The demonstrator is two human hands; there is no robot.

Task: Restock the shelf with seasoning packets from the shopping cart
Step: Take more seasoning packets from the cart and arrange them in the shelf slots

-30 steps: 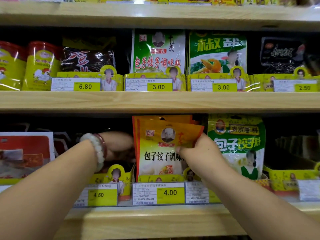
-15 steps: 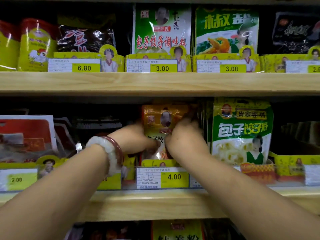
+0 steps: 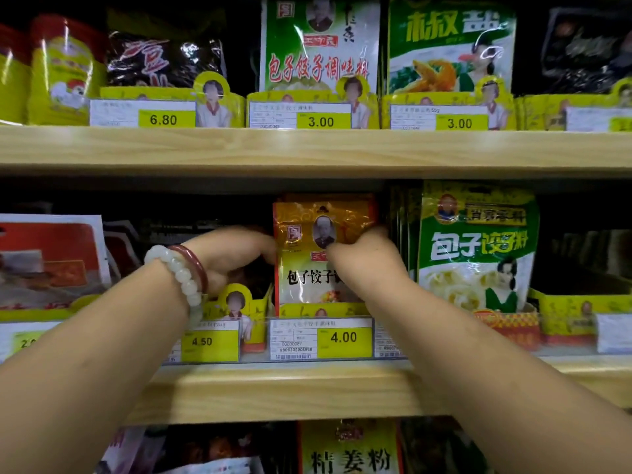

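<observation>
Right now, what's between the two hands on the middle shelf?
The orange seasoning packets, upright above the 4.00 tag, flanked by left hand and right hand. Head view.

- One view only: head-worn, wide-angle, facing straight at a wooden shelf unit (image 3: 307, 148), close up.
- Sight line roughly level with the middle shelf board (image 3: 280, 388); the upper tier is seen slightly from below, the lower tier from above.
- Both forearms enter from the bottom corners and converge at centre frame; left hand (image 3: 236, 258) and right hand (image 3: 362, 265) meet at the orange seasoning packet (image 3: 314, 254), which sits at the picture's centre.
- Near enough that the price tag (image 3: 343, 336) reads 4.00.
- Frame edges bow and blur from the lens; top tier cropped, bottom tier only partly visible.
- No second view, so no overlap to report.
</observation>
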